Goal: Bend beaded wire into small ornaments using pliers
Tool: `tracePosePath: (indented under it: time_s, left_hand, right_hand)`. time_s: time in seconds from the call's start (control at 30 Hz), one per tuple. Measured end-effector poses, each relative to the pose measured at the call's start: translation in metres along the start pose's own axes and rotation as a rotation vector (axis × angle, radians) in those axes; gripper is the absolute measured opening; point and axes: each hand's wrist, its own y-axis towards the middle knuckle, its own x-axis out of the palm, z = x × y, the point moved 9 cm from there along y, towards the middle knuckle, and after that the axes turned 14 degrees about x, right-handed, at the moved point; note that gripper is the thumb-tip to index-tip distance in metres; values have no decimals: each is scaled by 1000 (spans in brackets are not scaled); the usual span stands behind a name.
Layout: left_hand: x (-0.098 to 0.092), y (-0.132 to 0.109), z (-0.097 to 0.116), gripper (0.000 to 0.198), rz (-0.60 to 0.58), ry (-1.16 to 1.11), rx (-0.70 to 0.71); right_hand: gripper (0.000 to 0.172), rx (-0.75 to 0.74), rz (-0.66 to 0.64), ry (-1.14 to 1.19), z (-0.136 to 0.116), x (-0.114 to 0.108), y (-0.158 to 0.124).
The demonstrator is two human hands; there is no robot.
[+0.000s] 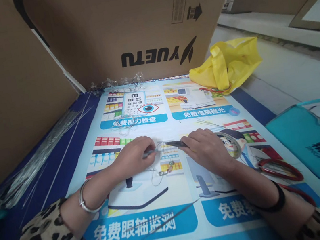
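My left hand [139, 154] is closed in a pinch on a thin wire, close to the middle of the printed sheet. From the fingers hangs a loop of this wire with several small beads [166, 172] on it. My right hand [206, 147] is wrapped round a dark, narrow-tipped tool [176, 144] that looks like pliers; its grip is hidden in the palm. The tool's tip points left and meets or nearly meets the wire between the hands. Beneath the right forearm lies a tool with red looped handles [281, 169], partly covered.
A large cardboard box [87, 34] stands behind the sheet. Wire pieces [123, 81] lie at its foot, and a bundle of wires [39, 152] is at left. A yellow bag [224, 66] sits back right, a teal box [314, 143] at right. Loose wires [176, 215] lie in front.
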Motion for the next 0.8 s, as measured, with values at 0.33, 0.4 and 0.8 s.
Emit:
tracePosePath:
  time_s: [0.33, 0.4, 0.8]
  left_hand:
    - [6, -6, -18, 6, 71, -408, -249]
    - [10, -8, -20, 10, 93, -543, -293]
    - [21, -16, -25, 10, 214, -1057, -478]
  right_hand:
    - [26, 311, -174, -9, 32, 14, 9]
    - [26, 314, -203, -110, 32, 14, 11]
    - [26, 298, -242, -178, 36, 7, 9]
